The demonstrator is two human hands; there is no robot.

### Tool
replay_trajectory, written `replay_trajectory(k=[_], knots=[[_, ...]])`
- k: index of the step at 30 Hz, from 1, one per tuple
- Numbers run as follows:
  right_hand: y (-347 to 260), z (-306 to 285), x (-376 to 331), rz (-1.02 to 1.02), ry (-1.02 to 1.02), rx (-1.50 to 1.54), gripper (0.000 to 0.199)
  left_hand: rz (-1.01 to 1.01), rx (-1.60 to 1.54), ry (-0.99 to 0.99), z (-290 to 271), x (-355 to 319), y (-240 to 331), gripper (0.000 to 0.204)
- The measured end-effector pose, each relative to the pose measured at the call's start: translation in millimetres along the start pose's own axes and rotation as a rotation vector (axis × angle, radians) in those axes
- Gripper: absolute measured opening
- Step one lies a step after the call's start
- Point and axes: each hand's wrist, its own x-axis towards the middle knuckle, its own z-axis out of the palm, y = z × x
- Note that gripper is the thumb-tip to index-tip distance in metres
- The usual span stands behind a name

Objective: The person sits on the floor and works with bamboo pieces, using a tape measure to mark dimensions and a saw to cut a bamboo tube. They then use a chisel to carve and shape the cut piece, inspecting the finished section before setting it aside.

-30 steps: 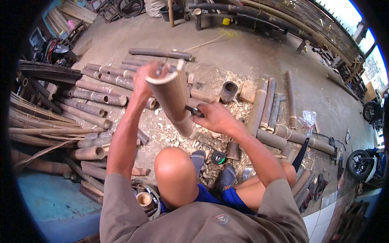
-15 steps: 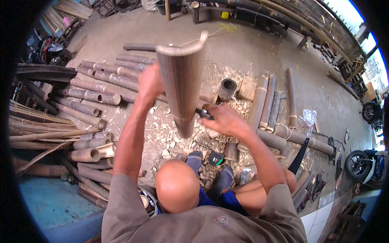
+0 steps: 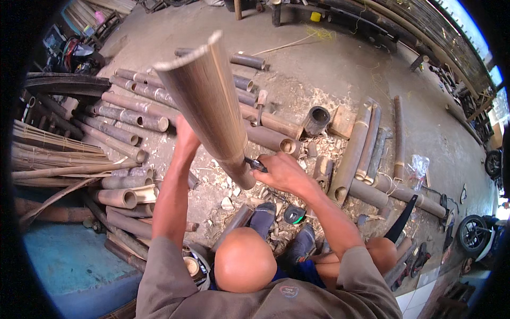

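Note:
A large split bamboo piece (image 3: 207,101), curved like a trough, stands tilted up in front of me, its wide end leaning far and left. My left hand (image 3: 187,134) closes on its left side; the fingers are mostly hidden behind it. In my right hand (image 3: 284,171) is a small black tool (image 3: 256,165), its tip at the bamboo's lower right edge. Its exact kind is not clear. Below, my bent left knee (image 3: 245,259) rises near the bamboo's bottom end. A black and green tape measure (image 3: 295,213) lies by my feet.
Bamboo tubes (image 3: 133,118) lie in rows at the left, others (image 3: 353,149) at the right. Pale wood chips (image 3: 227,203) litter the floor. A wooden-handled tool (image 3: 261,106) stands beyond the bamboo. A black blade-shaped object (image 3: 402,220) rises beside my right knee. Motorbike wheel (image 3: 474,234) at far right.
The split bamboo's top end has swung left, and the piece now leans more. Both hands have stayed on it or beside it. The view has shifted slightly, showing the floor farther right.

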Motion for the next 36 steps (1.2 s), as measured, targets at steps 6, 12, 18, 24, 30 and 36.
replay_trajectory(k=[6,12,18,24,30,36], knots=[[90,139,25,-0.016,-0.085,-0.065,0.049,-0.192,0.183,-0.101,71,-91,-102,0.041],[111,176,31,-0.012,-0.236,-0.158,0.044,-0.530,-0.399,0.142,72,-183,-93,0.059],[98,173,53,-0.015,-0.176,-0.256,0.036,-0.631,-0.941,0.392,60,-184,-28,0.077],[98,170,52,0.033,-0.141,-0.323,0.032,-0.729,-0.574,0.461,87,-155,5,0.058],[115,170,3,0.152,-0.095,-0.230,0.036,-0.709,-0.608,0.847,24,-122,-28,0.057],[137,180,-22,0.313,-0.095,-0.109,0.042,-0.658,-0.588,0.964,-121,-139,-25,0.048]])
